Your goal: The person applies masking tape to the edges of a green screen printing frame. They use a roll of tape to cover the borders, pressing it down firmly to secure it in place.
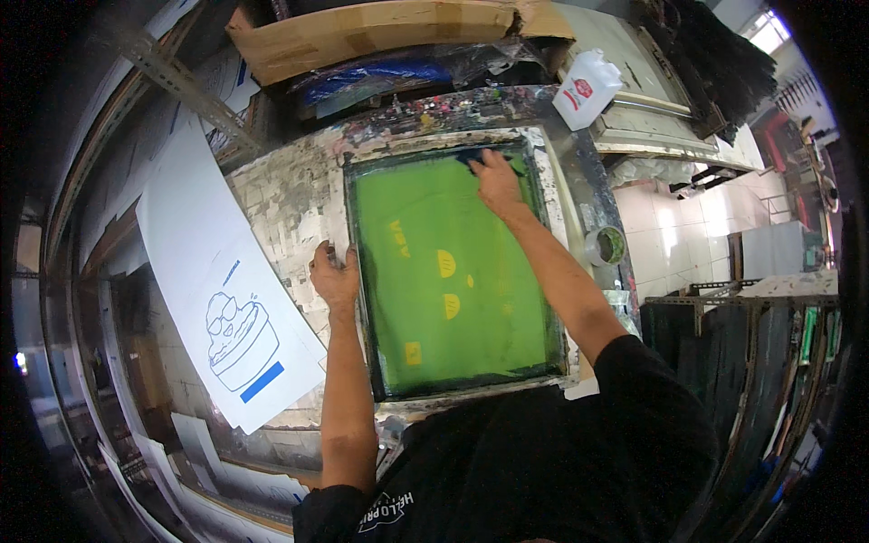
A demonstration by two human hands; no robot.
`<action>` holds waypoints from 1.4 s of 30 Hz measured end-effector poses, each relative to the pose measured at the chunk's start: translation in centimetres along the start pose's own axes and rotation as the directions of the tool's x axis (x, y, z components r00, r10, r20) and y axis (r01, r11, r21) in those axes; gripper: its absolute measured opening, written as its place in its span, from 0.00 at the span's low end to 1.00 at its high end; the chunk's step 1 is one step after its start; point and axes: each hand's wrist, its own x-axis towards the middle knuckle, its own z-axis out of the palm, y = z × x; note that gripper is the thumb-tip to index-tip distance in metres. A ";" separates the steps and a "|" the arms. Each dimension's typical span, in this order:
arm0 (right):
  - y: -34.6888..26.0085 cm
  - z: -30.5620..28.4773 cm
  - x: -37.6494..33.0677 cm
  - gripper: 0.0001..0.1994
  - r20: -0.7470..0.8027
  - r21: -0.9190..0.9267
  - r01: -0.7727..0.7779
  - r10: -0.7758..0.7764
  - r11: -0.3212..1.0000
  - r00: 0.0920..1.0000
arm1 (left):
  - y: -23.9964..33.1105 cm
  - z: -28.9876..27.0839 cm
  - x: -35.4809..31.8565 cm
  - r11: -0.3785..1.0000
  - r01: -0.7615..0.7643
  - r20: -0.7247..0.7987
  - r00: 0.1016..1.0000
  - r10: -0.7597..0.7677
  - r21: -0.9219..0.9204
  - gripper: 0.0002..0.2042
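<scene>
A screen-printing frame with a green-coated mesh lies flat before me. Small yellow shapes show in the mesh, and dark smears run along its edges. At the far right corner, my right hand presses a dark cloth onto the mesh, fingers closed over it. The cloth is partly hidden under the fingers. My left hand rests by the frame's left side, thumb and fingers apart, with nothing in it.
A large white sheet with a blue line drawing lies to the left. A white plastic jug stands at the far right, and a roll of tape sits right of the frame. Behind are a cardboard box and blue plastic wrap. Metal shelving borders the left.
</scene>
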 end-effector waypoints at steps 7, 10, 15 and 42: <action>0.7 -0.5 0.3 0.12 -0.098 -0.189 -0.184 0.168 0.965 0.981 | 0.0 0.3 0.4 0.988 -0.112 -0.056 0.991 0.118 0.109 0.21; -4.4 1.5 1.4 0.11 -0.027 -0.027 -0.159 0.158 0.987 0.987 | 0.1 0.2 0.3 0.996 -0.040 0.050 0.998 0.036 0.075 0.23; -14.8 6.1 4.3 0.21 0.040 -0.035 0.079 -0.078 0.996 0.996 | 0.1 0.1 0.3 0.995 -0.052 0.078 0.996 0.045 0.090 0.24; -3.7 1.8 3.1 0.15 0.144 -0.125 0.202 -0.183 0.971 0.972 | -0.8 -0.3 -0.2 0.995 -0.044 0.110 0.993 0.034 0.087 0.24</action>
